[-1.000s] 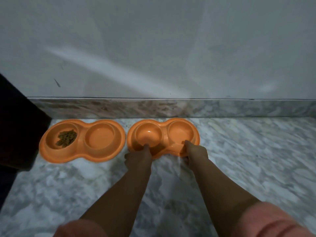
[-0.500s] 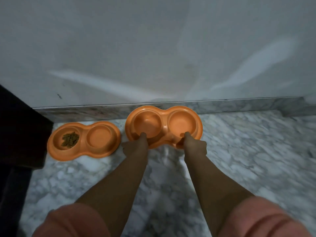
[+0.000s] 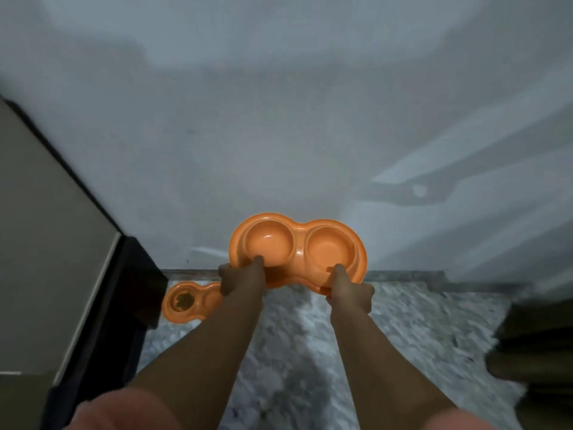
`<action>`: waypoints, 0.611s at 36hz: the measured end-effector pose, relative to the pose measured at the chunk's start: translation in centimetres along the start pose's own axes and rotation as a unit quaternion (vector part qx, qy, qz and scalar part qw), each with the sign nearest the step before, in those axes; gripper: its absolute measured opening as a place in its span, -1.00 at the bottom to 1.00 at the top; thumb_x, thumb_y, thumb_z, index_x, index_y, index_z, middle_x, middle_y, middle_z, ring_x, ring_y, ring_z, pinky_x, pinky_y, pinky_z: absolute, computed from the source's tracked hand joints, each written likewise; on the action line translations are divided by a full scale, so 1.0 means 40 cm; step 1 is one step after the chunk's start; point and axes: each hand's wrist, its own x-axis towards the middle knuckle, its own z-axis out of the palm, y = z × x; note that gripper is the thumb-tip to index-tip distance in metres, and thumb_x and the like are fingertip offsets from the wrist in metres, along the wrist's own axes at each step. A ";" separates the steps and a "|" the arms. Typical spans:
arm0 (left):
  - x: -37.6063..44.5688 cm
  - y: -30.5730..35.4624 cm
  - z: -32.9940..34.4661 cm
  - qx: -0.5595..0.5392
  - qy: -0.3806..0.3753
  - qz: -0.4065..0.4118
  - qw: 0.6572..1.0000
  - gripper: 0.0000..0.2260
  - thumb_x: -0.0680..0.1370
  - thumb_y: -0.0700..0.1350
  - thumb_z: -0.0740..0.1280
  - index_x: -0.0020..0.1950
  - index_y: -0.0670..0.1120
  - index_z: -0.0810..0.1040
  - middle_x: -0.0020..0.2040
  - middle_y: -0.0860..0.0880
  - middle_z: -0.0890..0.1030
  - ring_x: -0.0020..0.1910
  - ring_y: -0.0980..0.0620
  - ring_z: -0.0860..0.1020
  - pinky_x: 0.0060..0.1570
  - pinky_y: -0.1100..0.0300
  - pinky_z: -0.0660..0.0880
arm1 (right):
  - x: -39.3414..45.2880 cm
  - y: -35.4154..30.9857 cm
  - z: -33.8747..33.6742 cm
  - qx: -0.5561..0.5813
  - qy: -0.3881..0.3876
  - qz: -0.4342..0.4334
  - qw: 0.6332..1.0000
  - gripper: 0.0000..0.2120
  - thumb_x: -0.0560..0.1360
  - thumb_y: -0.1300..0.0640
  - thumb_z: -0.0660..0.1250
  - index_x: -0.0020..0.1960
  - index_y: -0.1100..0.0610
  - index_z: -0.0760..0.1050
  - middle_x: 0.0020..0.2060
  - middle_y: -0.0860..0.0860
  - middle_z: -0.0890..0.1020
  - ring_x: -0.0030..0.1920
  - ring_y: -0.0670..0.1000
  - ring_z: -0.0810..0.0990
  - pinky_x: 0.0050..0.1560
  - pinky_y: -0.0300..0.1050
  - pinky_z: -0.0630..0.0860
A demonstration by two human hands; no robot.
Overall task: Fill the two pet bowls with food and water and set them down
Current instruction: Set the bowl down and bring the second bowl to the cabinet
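Held double bowl (image 3: 297, 246): plain orange, both wells the same shade. Second double bowl (image 3: 192, 302) on floor: orange, brown kibble (image 3: 183, 301) in one well. Floor (image 3: 403, 330): grey-white marbled. Skirting (image 3: 403, 276): grey-brown marbled. Wall (image 3: 279, 135): pale grey. Sleeves (image 3: 124, 411): pink.

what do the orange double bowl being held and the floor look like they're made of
Held double bowl: looks like moulded plastic, uniform orange with a soft sheen on its rounded rims and both wells formed in one piece. Floor: looks like polished marble or marble-look tile, grey-white with mottled veining; motion blur leaves it open which. Both the left hand and the right hand grip the bowl's near rim.
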 end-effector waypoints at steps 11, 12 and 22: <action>-0.404 0.327 -0.323 -0.001 0.023 0.069 0.997 -0.43 0.51 0.00 0.35 0.44 -0.17 0.26 0.28 -0.24 0.48 0.24 -0.25 0.48 0.13 0.02 0.45 | -0.466 -0.268 -0.182 0.032 -0.064 -0.129 0.989 -0.39 0.36 -0.08 0.34 0.38 -0.02 0.32 -0.01 0.07 0.49 0.07 0.20 0.52 0.12 0.23 0.54; -0.429 0.344 -0.355 -0.006 0.025 0.077 0.997 -0.44 0.51 -0.01 0.35 0.43 -0.18 0.27 0.27 -0.24 0.49 0.23 -0.25 0.49 0.10 0.03 0.45 | -0.504 -0.281 -0.189 0.033 -0.075 -0.143 0.986 -0.40 0.37 -0.08 0.33 0.38 -0.02 0.32 -0.01 0.07 0.49 0.06 0.20 0.52 0.12 0.23 0.54; -0.568 0.401 -0.691 -0.042 0.063 0.139 0.987 -0.41 0.47 0.01 0.38 0.42 -0.22 0.34 0.32 -0.22 0.50 0.26 -0.22 0.50 0.16 0.07 0.47 | -0.849 -0.240 -0.203 0.067 -0.113 -0.184 0.974 -0.39 0.39 -0.18 0.33 0.38 -0.03 0.32 0.17 0.16 0.52 0.12 0.25 0.52 0.11 0.24 0.54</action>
